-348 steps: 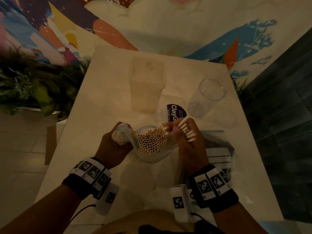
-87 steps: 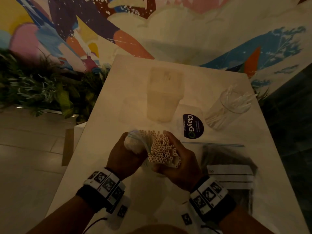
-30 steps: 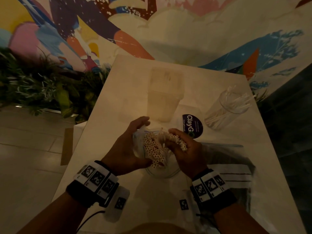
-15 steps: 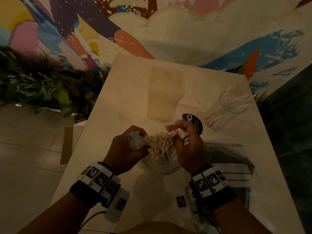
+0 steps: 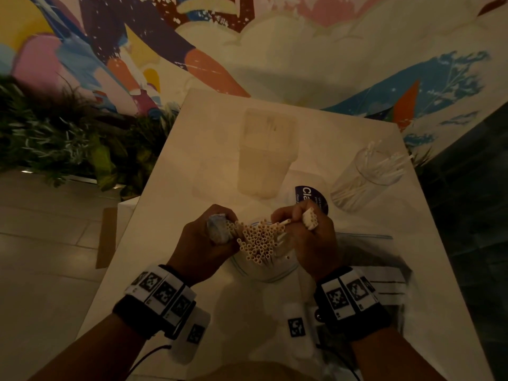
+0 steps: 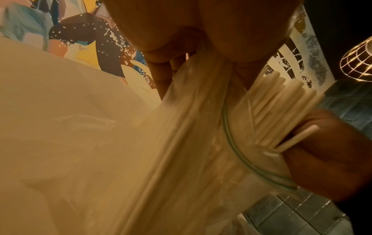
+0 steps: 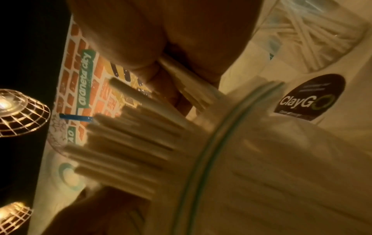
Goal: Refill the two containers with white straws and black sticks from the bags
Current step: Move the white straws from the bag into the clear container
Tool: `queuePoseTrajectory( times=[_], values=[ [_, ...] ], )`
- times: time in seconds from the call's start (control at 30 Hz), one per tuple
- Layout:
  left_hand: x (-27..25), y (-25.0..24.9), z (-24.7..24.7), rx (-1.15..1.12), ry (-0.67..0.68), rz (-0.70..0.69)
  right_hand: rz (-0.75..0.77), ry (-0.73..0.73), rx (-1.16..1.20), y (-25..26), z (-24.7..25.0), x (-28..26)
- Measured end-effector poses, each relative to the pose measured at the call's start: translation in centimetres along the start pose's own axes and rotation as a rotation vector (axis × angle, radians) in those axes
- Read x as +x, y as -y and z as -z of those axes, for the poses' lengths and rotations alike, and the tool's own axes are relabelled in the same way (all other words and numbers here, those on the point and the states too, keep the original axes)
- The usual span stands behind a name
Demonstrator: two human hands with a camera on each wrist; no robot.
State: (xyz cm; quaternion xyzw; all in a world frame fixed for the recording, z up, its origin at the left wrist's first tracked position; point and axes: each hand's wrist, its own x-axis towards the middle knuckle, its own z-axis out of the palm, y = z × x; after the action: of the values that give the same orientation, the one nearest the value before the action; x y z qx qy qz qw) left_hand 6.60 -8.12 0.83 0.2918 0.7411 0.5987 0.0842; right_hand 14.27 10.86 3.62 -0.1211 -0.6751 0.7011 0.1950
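A white table (image 5: pixel 192 166) stands before a painted wall, with plants (image 5: pixel 55 138) to its left. The landmark is the bag of straws (image 5: pixel 258 240), upright near the table's front edge. Left of the bag, the left hand (image 5: pixel 203 240) clenches the gathered bag mouth. Behind the bag stands a frosted square container (image 5: pixel 265 155). Right of the bag, the right hand (image 5: pixel 308 237) grasps a small bunch of straws (image 5: pixel 310 220) pulled clear of the rest. Behind and right of the bag, the round clear cup (image 5: pixel 368 180) already holds white straws. Right of the bag lies the bag of black sticks (image 5: pixel 365 259), flat on the table.

Risk: one straw (image 5: pixel 283 223) juts sideways between bunch and bag; lifting may drag it out onto the table.

Compared with half a second ago, the right hand's bunch stands farther apart from the bag's straws.
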Motion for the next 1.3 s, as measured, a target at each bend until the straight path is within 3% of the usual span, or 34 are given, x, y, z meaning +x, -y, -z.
queuePoseTrajectory(
  times=[0.23, 0.57, 0.73, 0.9, 1.07, 1.17, 1.3],
  values=[
    [-0.2, -0.1, -0.1, -0.042, -0.015, 0.015, 0.019, -0.071, 0.097, 3.4, 0.8, -0.4],
    [-0.2, -0.2, 0.0, -0.052, -0.048, 0.032, 0.077, 0.05, 0.129, 8.2, 2.2, 0.3],
    [-0.3, -0.1, 0.1, -0.056, -0.035, 0.038, 0.091, 0.014, 0.114, 9.3, 2.4, 0.4],
    [-0.3, 0.2, 0.3, -0.036, -0.043, 0.049, 0.213, 0.007, 0.12, 13.1, 3.5, 1.0],
    [-0.3, 0.4, 0.2, -0.031, -0.044, 0.043, 0.453, -0.164, -0.013, 15.5, 9.6, 6.0],
    [-0.3, 0.3, 0.1, -0.034, -0.052, 0.035, 0.478, -0.255, -0.096, 15.6, 14.0, 9.3],
    [-0.3, 0.2, 0.1, -0.038, -0.057, 0.027, 0.546, -0.372, -0.114, 15.1, 14.8, 10.5]
  ],
)
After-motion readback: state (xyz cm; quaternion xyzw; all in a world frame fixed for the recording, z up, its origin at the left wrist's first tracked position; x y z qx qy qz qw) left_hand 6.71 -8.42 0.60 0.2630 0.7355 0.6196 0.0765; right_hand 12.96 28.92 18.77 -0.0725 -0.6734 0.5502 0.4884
